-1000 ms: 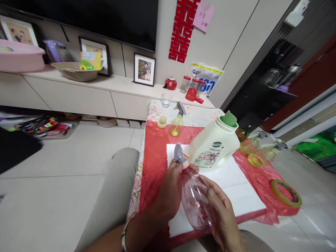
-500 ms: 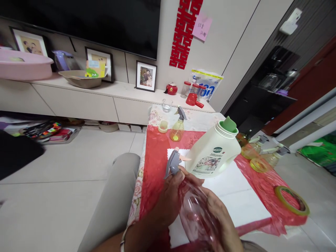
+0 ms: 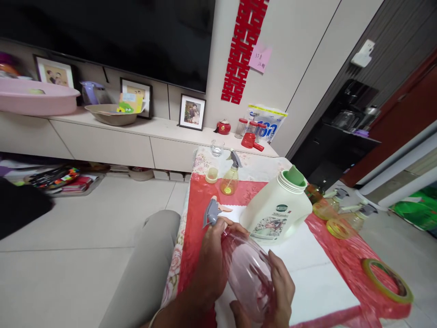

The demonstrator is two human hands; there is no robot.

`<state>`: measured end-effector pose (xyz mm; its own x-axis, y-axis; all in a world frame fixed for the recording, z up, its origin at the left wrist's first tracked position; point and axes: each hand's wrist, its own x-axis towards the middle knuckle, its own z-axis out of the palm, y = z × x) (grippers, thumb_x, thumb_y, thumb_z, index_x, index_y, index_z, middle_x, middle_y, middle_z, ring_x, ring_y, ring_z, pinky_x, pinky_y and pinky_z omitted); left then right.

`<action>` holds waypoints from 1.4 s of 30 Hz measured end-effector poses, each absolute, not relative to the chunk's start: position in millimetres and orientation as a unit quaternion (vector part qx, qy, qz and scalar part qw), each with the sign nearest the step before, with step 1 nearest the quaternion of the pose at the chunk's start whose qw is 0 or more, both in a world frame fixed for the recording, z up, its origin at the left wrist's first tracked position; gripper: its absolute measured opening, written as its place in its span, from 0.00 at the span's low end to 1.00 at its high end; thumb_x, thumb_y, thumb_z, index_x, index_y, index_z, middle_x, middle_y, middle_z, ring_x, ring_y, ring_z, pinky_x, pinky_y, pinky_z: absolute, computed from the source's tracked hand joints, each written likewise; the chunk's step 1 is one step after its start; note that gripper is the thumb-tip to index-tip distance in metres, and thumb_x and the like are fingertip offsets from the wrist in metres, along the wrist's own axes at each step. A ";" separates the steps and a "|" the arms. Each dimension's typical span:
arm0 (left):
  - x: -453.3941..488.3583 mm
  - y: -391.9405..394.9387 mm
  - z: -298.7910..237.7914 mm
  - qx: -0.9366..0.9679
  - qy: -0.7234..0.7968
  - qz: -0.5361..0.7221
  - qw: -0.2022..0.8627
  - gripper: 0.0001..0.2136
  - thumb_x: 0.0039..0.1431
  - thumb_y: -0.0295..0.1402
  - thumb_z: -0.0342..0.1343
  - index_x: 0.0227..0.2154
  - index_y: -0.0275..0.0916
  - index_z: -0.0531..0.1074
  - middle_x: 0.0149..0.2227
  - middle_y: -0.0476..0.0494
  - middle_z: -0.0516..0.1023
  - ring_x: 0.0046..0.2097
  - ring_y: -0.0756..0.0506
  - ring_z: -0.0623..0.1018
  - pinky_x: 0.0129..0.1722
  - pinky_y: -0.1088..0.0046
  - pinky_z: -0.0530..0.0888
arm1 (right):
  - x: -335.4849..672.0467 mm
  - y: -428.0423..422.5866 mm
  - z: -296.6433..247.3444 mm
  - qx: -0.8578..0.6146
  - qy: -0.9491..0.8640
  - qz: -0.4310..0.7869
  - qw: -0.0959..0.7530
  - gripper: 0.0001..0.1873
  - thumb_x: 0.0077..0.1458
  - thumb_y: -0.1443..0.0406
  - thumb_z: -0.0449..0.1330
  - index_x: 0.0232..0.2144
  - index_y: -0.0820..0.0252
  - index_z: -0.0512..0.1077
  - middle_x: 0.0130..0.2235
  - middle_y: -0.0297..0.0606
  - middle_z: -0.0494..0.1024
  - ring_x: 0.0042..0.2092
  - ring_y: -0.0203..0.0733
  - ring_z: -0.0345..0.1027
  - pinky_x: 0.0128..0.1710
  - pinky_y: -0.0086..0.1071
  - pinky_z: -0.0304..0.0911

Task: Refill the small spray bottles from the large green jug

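A clear pink spray bottle [image 3: 248, 266] lies tilted between my two hands, its grey and peach trigger head [image 3: 214, 212] pointing up and away. My left hand [image 3: 213, 255] is closed round the bottle's neck, just under the trigger head. Lower down, my right hand [image 3: 282, 284] wraps the body of the bottle. Just beyond them stands a large cream detergent jug [image 3: 278, 209], with a green piece [image 3: 297, 176] in its uncapped mouth. A yellowish spray bottle [image 3: 229, 180] with a grey head is upright behind, beside a pale cap [image 3: 211, 175].
White paper [image 3: 307, 269] and a red plastic sheet [image 3: 194, 228] cover the table. A tape roll [image 3: 387, 280] lies at the right, near more yellow spray bottles [image 3: 355, 218]. At the far edge is a glass cup [image 3: 217, 147]. My knee [image 3: 160, 232] is left of the table.
The pink spray bottle and both hands have shifted left, and more of the bottle's body shows. My right hand's fingers have moved to the side of the body. The view has tilted slightly upward.
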<state>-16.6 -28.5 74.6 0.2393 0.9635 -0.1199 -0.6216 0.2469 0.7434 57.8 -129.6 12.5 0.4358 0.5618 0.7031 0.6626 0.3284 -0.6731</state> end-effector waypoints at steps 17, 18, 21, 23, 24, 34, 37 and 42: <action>-16.9 -26.0 69.1 0.289 0.198 0.519 0.780 0.13 0.62 0.42 0.52 0.30 0.39 0.73 0.35 0.42 0.81 0.41 0.43 0.80 0.48 0.64 0.74 | 64.9 -145.8 45.0 -0.595 -0.330 0.305 0.666 0.50 0.55 0.47 0.64 0.70 0.45 0.43 0.65 0.49 0.56 0.52 0.50 0.69 0.43 0.42 0.71; -17.8 -26.0 68.4 0.302 0.186 0.501 0.790 0.14 0.63 0.43 0.52 0.31 0.38 0.73 0.38 0.40 0.82 0.43 0.42 0.79 0.50 0.63 0.74 | 67.7 -144.2 51.0 -0.585 -0.284 0.364 0.667 0.50 0.55 0.43 0.62 0.70 0.43 0.42 0.62 0.50 0.61 0.45 0.48 0.72 0.36 0.39 0.71; -19.2 -25.9 65.4 0.339 0.165 0.477 0.793 0.16 0.62 0.46 0.52 0.32 0.38 0.75 0.40 0.39 0.81 0.44 0.41 0.79 0.52 0.60 0.73 | 76.1 -139.9 67.9 -0.528 -0.154 0.544 0.633 0.51 0.53 0.35 0.57 0.70 0.43 0.43 0.53 0.52 0.71 0.30 0.42 0.72 0.23 0.30 0.62; -17.9 -25.9 64.1 0.343 0.167 0.489 0.784 0.16 0.62 0.46 0.53 0.29 0.38 0.74 0.36 0.41 0.80 0.42 0.42 0.79 0.52 0.60 0.73 | 78.2 -138.9 71.6 -0.497 -0.117 0.593 0.623 0.52 0.52 0.33 0.56 0.70 0.44 0.45 0.54 0.54 0.71 0.29 0.41 0.72 0.21 0.27 0.58; -16.7 -25.9 64.1 0.334 0.168 0.502 0.780 0.16 0.61 0.46 0.53 0.28 0.38 0.73 0.34 0.42 0.79 0.40 0.43 0.79 0.51 0.60 0.73 | 77.8 -139.2 70.2 -0.494 -0.121 0.591 0.627 0.53 0.51 0.33 0.57 0.70 0.42 0.44 0.57 0.55 0.68 0.28 0.40 0.71 0.21 0.27 0.57; -14.1 -24.9 65.8 0.298 0.177 0.515 0.784 0.14 0.63 0.43 0.52 0.29 0.38 0.73 0.33 0.44 0.78 0.39 0.45 0.78 0.45 0.66 0.74 | 69.9 -153.4 36.5 -0.642 -0.329 0.298 0.625 0.55 0.49 0.43 0.66 0.69 0.51 0.45 0.61 0.52 0.62 0.43 0.47 0.72 0.42 0.43 0.70; -17.2 -23.4 62.8 0.345 0.164 0.492 0.782 0.16 0.64 0.44 0.50 0.32 0.38 0.75 0.35 0.42 0.79 0.39 0.43 0.78 0.46 0.64 0.74 | 76.9 -151.6 50.5 -0.559 -0.167 0.546 0.601 0.52 0.51 0.34 0.57 0.67 0.54 0.50 0.39 0.43 0.74 0.22 0.35 0.63 0.18 0.29 0.59; -17.3 -19.2 63.4 0.378 0.191 0.518 0.743 0.16 0.64 0.44 0.50 0.29 0.38 0.75 0.32 0.44 0.78 0.36 0.44 0.77 0.45 0.66 0.73 | 68.4 -151.6 51.5 -0.508 -0.147 0.569 0.631 0.55 0.47 0.34 0.61 0.67 0.53 0.50 0.41 0.44 0.75 0.29 0.40 0.71 0.25 0.31 0.65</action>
